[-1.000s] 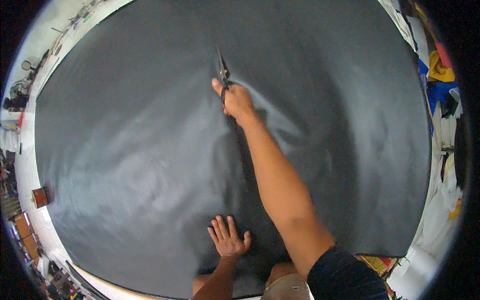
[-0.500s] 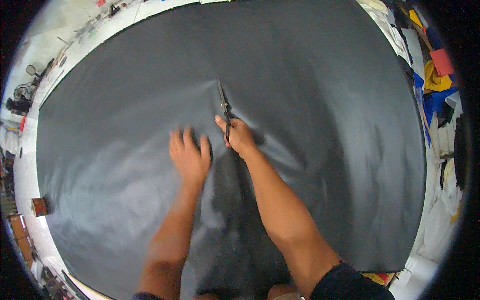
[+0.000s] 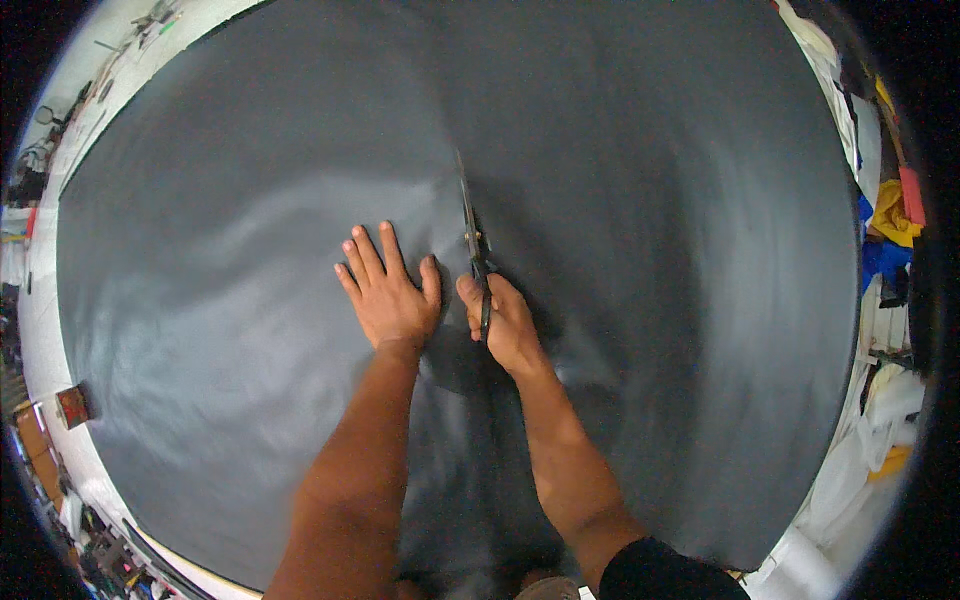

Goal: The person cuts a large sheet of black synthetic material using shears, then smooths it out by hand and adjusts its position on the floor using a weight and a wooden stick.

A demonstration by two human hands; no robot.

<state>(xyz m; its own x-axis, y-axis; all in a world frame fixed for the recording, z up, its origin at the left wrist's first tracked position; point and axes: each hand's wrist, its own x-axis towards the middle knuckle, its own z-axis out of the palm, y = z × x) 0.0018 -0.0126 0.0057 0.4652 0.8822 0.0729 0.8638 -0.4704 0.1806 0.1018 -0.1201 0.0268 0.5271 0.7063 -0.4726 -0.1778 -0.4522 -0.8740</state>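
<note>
Just beyond right hand [image 3: 508, 325]: long scissors [image 3: 473, 238], handle clasped in its fingers, blades pointing away; likely rigid, light, best held by handle. Beneath both hands: dark grey sheet [image 3: 600, 200], seemingly soft, pliant, slippery, prone to rucking; best steadied by palm near blades. Left of grip: left hand [image 3: 393, 303] flat, fingers spread, grasping nothing.

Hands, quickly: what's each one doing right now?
Left hand: open, spread palm-down on the dark sheet.
Right hand: closed, holding the scissors.
</note>
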